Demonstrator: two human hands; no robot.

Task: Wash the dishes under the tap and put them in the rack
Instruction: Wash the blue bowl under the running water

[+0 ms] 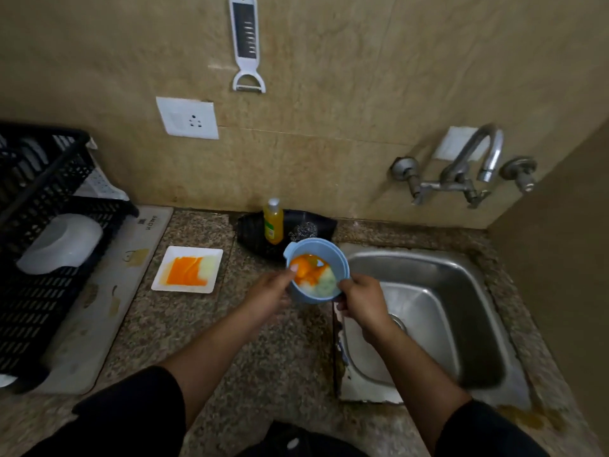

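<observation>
A light blue bowl [333, 258] smeared with orange and pale sauce is held above the counter, just left of the steel sink [468, 291]. My right hand [361, 301] grips its near right rim. My left hand [268, 296] reaches into the bowl, a fingertip touching the orange smear inside. A white square plate [211, 255] with orange and pale smears lies on the counter to the left. The black dish rack [43, 179] stands at the far left with a white bowl [62, 242] in it. The tap [487, 159] juts from the wall above the sink; no water runs.
A yellow dish-soap bottle [273, 224] and a steel scrubber [303, 230] sit on a black tray [250, 222] at the back of the counter. A drying mat [108, 291] lies under the rack. A socket [188, 118] and a peeler-grater [245, 44] are on the wall.
</observation>
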